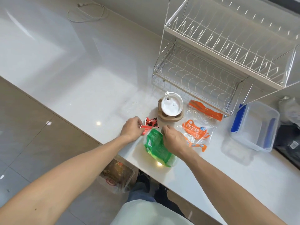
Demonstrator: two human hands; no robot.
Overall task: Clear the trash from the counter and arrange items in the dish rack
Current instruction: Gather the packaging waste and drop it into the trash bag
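We take the lidded cup on its cardboard holder as our landmark. Just in front of it, our left hand pinches a red sauce packet, with a second packet touching beyond. Our right hand, fingers curled together, grips the green wrapper, whose long axis runs back toward us. Right of the cup lie the orange bag and a clear container, apparently empty. Behind it, the dish rack holds nothing.
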